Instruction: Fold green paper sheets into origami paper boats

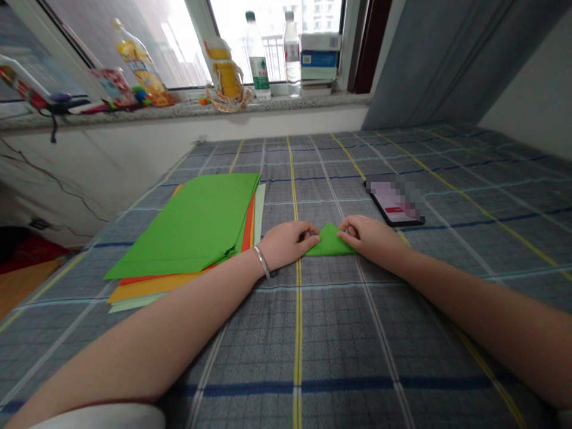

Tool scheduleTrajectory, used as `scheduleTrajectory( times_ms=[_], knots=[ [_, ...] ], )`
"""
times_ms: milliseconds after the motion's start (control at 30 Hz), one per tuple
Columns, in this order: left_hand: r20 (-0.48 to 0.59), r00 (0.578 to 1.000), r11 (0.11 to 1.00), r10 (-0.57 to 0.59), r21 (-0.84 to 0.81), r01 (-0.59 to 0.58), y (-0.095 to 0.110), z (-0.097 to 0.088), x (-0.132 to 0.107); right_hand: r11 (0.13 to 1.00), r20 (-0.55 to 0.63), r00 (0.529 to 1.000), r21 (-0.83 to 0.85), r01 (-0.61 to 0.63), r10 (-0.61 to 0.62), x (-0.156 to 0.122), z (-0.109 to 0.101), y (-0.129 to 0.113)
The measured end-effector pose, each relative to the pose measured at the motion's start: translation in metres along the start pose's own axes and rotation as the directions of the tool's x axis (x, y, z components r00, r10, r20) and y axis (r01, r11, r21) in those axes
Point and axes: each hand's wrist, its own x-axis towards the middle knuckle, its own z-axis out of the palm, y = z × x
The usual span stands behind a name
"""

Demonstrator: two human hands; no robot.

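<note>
One head-worn camera is looking forward and down over the cloth, sitting near enough that the left hand and right hand are falling mid-view, while sill and window are lying farther off, along the top.

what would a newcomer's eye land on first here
Probably the large stack of coloured paper, bright green on top, on the left side of the checked cloth. Next might come the small folded green paper near the centre, pinched by the left hand and the right hand.
</note>
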Motion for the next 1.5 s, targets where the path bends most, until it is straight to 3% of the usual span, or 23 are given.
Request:
scheduleTrajectory(
  times_ms=[100, 200, 333, 433, 600, 800, 967, 1300, 1500],
  knots=[
    [0.103, 0.994, 0.996, 0.042, -0.083, -0.033, -0.003, -0.01, -0.002, 1.0, 0.001, 1.0, -0.009, -0.005, 0.005, 0.0, 0.0, 0.0],
    [0.175, 0.984, 0.999, 0.019, -0.054, -0.01, -0.005, -0.017, -0.003, 1.0, -0.029, 1.0, 0.029, 0.007, -0.006, -0.001, -0.001, 0.001],
    [0.168, 0.986, 0.999, -0.014, -0.046, 0.022, -0.007, -0.018, -0.003, 0.995, -0.059, 0.997, 0.081, 0.058, -0.054, -0.002, -0.001, 0.003],
    [0.177, 0.984, 1.0, -0.011, -0.006, 0.012, -0.006, -0.018, -0.002, 0.996, -0.015, 0.996, 0.016, 0.092, -0.092, -0.003, -0.002, 0.002],
    [0.226, 0.967, 0.98, -0.116, 0.183, 0.075, 0.007, -0.023, -0.006, 0.992, 0.072, 0.996, -0.106, 0.063, -0.055, -0.003, -0.006, -0.004],
    [0.263, 0.954, 0.934, -0.145, 0.356, 0.044, 0.016, -0.025, -0.01, 0.978, 0.1, 0.993, -0.194, 0.075, -0.056, -0.003, -0.008, -0.008],
    [0.262, 0.957, 0.93, -0.123, 0.367, 0.019, 0.016, -0.025, -0.011, 0.974, 0.103, 0.994, -0.219, 0.064, -0.042, -0.004, -0.007, -0.009],
    [0.379, 0.912, 0.928, -0.159, 0.372, 0.007, 0.018, -0.032, -0.007, 0.961, 0.111, 0.993, -0.266, 0.08, -0.052, -0.003, -0.006, -0.009],
    [0.358, 0.919, 0.919, -0.165, 0.394, 0.012, 0.019, -0.031, -0.009, 0.958, 0.103, 0.994, -0.277, 0.067, -0.039, -0.004, -0.005, -0.01]
  ],
)
